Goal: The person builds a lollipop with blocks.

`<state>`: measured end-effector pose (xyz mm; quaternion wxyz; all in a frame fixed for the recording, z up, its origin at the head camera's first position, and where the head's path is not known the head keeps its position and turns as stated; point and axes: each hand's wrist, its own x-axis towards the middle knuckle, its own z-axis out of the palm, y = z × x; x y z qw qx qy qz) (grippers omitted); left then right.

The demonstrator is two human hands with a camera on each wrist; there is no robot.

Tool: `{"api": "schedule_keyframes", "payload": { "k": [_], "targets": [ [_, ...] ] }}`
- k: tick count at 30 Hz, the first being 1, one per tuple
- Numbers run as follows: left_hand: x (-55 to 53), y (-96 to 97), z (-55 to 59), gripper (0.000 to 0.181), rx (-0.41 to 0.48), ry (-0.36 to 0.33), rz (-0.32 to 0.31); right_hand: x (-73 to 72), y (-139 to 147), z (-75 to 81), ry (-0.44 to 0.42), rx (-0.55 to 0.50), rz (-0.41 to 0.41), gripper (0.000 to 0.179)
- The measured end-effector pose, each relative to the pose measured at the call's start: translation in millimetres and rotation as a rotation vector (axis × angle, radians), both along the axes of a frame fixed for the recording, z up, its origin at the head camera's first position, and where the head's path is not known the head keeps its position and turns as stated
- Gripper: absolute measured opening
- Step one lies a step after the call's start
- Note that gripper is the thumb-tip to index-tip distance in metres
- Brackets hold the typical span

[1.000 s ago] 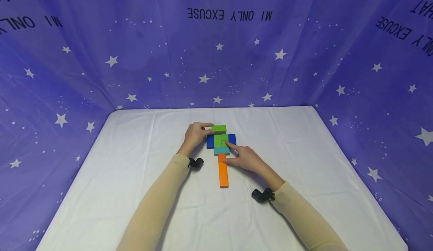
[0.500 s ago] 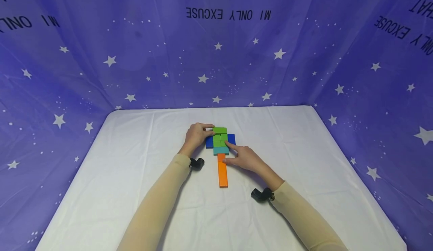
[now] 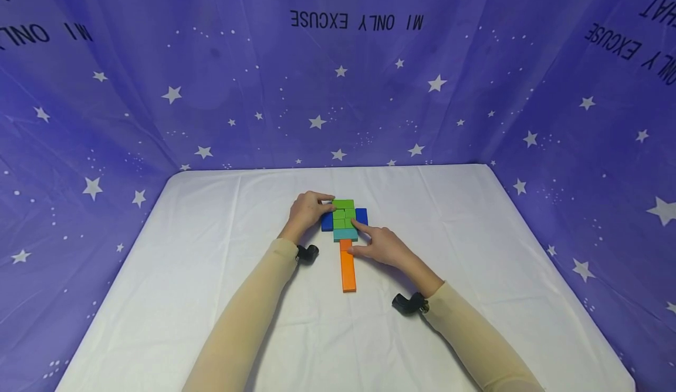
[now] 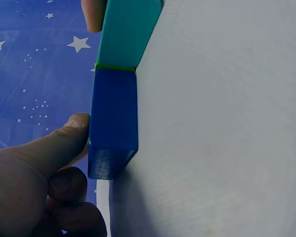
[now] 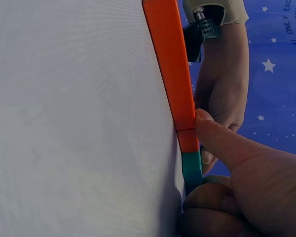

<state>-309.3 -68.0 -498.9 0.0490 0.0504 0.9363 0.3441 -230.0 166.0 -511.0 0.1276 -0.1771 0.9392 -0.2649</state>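
Note:
Flat coloured blocks lie together on the white cloth. With thumb and index finger, my left hand (image 3: pixel 304 211) pinches the left end of a long green block (image 3: pixel 344 204) at the far end. Small green blocks (image 3: pixel 339 223) sit against its near side, flanked by a blue block (image 3: pixel 327 222) and a second blue block (image 3: pixel 361 216). Nearer are a teal block (image 3: pixel 345 235), a short orange block (image 3: pixel 345 244) and a long orange block (image 3: pixel 348 271). My right hand (image 3: pixel 388 246) touches a small green block with its index fingertip and the orange blocks with its thumb.
White cloth (image 3: pixel 465 233) covers the table on both sides of the blocks. A purple curtain (image 3: pixel 264 87) with stars hangs behind and at the sides. Black wrist cameras (image 3: pixel 408 304) stick out from the sleeves.
My left hand has brought the long green block toward me, from a gap behind the small green blocks to touching them. My right hand has stayed put.

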Motion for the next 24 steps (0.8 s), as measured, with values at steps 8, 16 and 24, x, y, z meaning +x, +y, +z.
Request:
{"api": "schedule_keyframes", "payload": {
  "k": [8, 16, 24],
  "targets": [
    [-0.2, 0.1, 2.1, 0.036, -0.001, -0.013, -0.003, -0.5, 0, 1.4, -0.002, 0.008, 0.0, 0.09],
    [4.3, -4.8, 2.5, 0.036, 0.049, 0.007, 0.008, -0.1, 1, -0.2, -0.003, 0.005, -0.001, 0.09],
    [22.5, -25.3, 5.1, 0.043, 0.048, 0.086, 0.025, 2.4, 3, -4.4, -0.04, -0.054, -0.034, 0.088]
  ]
}}
